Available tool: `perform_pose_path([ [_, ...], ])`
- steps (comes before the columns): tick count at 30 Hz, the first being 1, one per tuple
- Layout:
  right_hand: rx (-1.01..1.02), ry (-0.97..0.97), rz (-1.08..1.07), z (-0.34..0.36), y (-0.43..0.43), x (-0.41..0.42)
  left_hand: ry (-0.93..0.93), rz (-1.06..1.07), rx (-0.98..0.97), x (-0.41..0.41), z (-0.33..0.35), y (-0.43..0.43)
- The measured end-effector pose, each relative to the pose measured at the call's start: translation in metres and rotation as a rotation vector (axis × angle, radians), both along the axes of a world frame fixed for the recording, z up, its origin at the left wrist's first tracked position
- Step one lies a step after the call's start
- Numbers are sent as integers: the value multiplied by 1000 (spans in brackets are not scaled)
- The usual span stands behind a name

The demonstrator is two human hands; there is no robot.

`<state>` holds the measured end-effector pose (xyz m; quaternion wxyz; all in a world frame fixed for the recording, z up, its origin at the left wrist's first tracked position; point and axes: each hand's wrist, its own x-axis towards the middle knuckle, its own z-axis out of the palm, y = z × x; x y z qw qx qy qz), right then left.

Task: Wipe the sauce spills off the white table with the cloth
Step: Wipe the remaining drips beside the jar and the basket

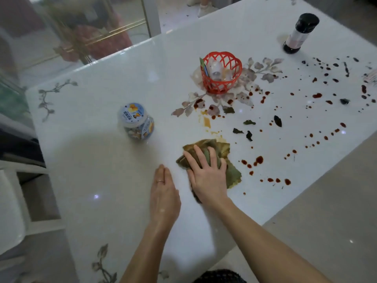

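My right hand (206, 174) presses flat on a stained olive-brown cloth (221, 149) near the middle of the white table (98, 160), fingers spread over the bunched fabric. My left hand (164, 190) lies flat on the bare table just left of it, fingers together, a ring on one finger, holding nothing. Red-brown sauce drops (259, 159) dot the table to the right of the cloth and spread far to the right. A yellowish smear (207, 121) streaks the table above the cloth. Dark leaf scraps (248, 135) lie among the spills.
A red plastic basket (221, 73) with small bottles stands beyond the cloth. A blue-lidded jar (135, 121) stands to the left. A dark-capped sauce bottle (299, 34) stands far right. The table's right edge (306, 193) runs close to the spills. A white chair (12, 201) sits at left.
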<state>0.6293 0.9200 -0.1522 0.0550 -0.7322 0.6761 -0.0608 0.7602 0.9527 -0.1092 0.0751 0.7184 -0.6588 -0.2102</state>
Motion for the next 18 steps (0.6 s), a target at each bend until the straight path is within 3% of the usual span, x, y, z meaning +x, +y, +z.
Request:
perform_pose_path([
  [6, -35, 42, 192, 0, 32, -20, -8, -27, -17, 3, -6, -1],
  [10, 5, 27, 48, 1, 2, -21, -19, -38, -27, 6, -10, 1],
  [13, -11, -28, -17, 0, 25, -6, -41, -33, -20, 4, -13, 1],
  [18, -51, -10, 225, 0, 63, -28, -48, -12, -13, 3, -16, -2],
])
